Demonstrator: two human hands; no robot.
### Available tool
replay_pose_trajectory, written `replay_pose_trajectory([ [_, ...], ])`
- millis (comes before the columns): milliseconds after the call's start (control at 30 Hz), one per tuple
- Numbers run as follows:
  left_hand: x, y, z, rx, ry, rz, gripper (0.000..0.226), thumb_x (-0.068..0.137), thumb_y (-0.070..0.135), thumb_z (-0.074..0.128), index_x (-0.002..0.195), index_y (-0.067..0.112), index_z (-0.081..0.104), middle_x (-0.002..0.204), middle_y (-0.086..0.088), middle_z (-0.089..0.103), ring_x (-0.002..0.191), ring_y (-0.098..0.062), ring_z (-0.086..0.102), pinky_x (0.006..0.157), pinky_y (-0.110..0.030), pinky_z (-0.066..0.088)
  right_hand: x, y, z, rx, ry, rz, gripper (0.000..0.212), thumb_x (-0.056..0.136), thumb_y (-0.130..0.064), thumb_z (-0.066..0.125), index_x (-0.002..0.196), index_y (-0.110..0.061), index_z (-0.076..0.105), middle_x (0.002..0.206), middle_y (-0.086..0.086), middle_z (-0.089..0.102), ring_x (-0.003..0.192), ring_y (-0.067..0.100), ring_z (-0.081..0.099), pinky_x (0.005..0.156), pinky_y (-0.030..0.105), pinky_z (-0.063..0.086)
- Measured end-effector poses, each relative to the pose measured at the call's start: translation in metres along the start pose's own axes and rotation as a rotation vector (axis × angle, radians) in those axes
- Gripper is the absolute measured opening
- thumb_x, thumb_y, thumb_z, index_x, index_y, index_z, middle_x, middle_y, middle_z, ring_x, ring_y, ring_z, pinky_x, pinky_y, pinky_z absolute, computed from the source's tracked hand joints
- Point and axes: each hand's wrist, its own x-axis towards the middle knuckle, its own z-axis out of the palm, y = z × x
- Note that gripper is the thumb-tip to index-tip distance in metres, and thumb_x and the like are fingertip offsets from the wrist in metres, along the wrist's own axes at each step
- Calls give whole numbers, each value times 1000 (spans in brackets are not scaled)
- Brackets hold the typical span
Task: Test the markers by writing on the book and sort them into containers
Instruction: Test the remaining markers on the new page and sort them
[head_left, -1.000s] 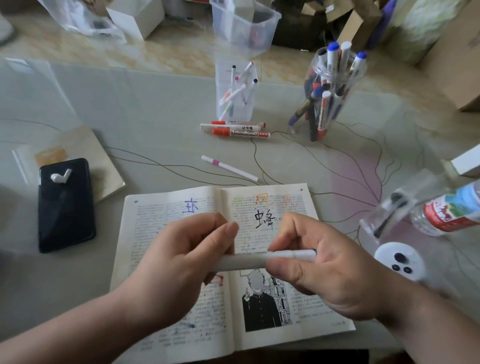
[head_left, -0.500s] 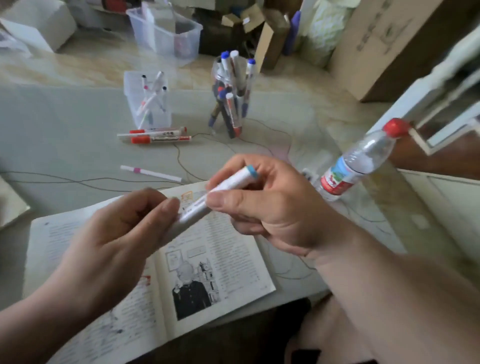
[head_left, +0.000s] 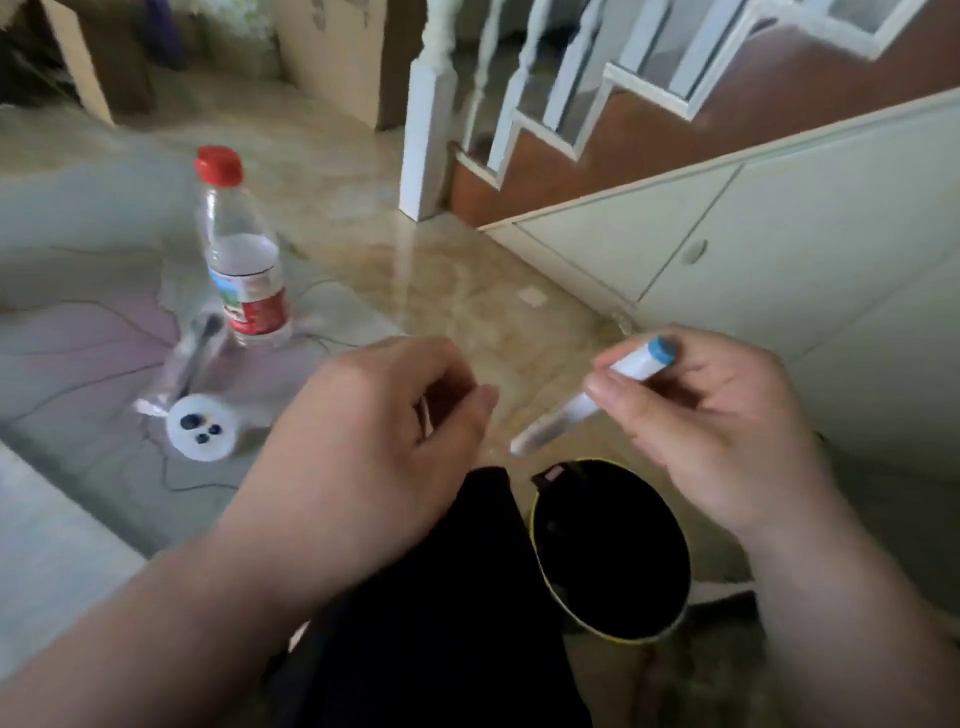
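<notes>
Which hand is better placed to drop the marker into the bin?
Right. The right hand holds the marker, tilted down near the bin; the left hand does not touch it.

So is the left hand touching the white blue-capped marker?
Apart. The head view shows floor between the left hand and the white blue-capped marker; only the right hand holds it.

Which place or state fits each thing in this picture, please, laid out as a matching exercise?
Things:
1. white marker with a blue end
2. clear plastic bottle with a red cap
3. white round lid with dark spots
4. black bin with a yellow rim
Places:
A. standing upright on the table
B. below the marker's tip
C. pinched in the right hand
D. lying flat on the table
Pairs: 1-C, 2-A, 3-D, 4-B
</notes>
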Motion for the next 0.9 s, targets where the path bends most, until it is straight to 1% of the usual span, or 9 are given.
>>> replay_pose_trajectory([
  [67, 11, 12, 26, 12, -68, 13, 21, 86, 50, 58, 76, 31, 60, 70, 15, 59, 65, -5, 56, 60, -31, 48, -14, 25, -22, -172, 67, 62, 14, 83, -34, 76, 80, -21, 72, 61, -5, 65, 54, 11, 56, 49, 28, 41],
  [133, 18, 23, 46, 29, -117, 13, 23, 85, 57, 56, 80, 35, 60, 76, 19, 60, 64, -4, 56, 61, -32, 51, -25, 49, -37, -301, 88, 143, 23, 85, -31, 80, 72, -17, 68, 64, 0, 65, 59, 12, 59, 57, 32, 45],
  [200, 22, 33, 60, 28, -143, 31, 22, 88, 50, 64, 77, 30, 64, 76, 17, 61, 66, -1, 56, 55, -9, 43, -33, 73, -49, -380, 83, 249, 29, 84, -30, 78, 66, -14, 62, 62, 0, 62, 56, 7, 55, 52, 22, 41],
  [333, 26, 46, 73, 92, -160, 38, 21, 87, 39, 69, 73, 23, 66, 89, 25, 59, 77, 11, 53, 59, 4, 33, -43, 107, -61, -461, 24, 444, 16, 86, -40, 75, 78, -29, 68, 69, -10, 65, 68, 1, 60, 61, 22, 42],
  [400, 25, 46, 75, 121, -154, 32, 20, 87, 39, 70, 73, 24, 66, 75, 14, 62, 79, 10, 53, 63, 5, 33, -44, 116, -60, -431, 23, 483, 7, 89, -41, 72, 93, -36, 68, 73, -11, 67, 72, 2, 62, 63, 24, 42],
  [567, 11, 41, 62, 203, -109, 64, 22, 89, 46, 62, 77, 28, 61, 63, 12, 56, 67, -5, 54, 57, -14, 43, -27, 117, -36, -62, 77, 405, 9, 93, -37, 68, 94, -30, 74, 63, 2, 67, 49, 6, 56, 51, 14, 41],
  [633, 5, 32, 49, 181, -82, 53, 22, 89, 45, 58, 80, 25, 61, 66, 8, 58, 65, -11, 57, 59, -34, 49, -15, 96, -11, 60, 40, 342, 6, 91, -29, 69, 91, -28, 74, 59, 3, 65, 45, 6, 55, 46, 10, 39],
  [733, -8, 10, 18, 133, 13, -14, 18, 88, 38, 60, 78, 22, 63, 67, 7, 60, 63, -12, 55, 57, -36, 49, 6, 58, 32, 125, -67, 179, 7, 89, -17, 75, 86, -23, 76, 61, 3, 67, 49, 6, 58, 46, 13, 44],
  [900, -48, -32, -49, 240, 236, -153, 20, 84, 37, 67, 72, 24, 59, 59, 9, 54, 59, -10, 49, 51, -34, 43, 35, -13, 115, 71, -295, -114, 9, 82, -40, 70, 85, -33, 74, 69, -6, 69, 63, 11, 64, 61, 23, 48],
])
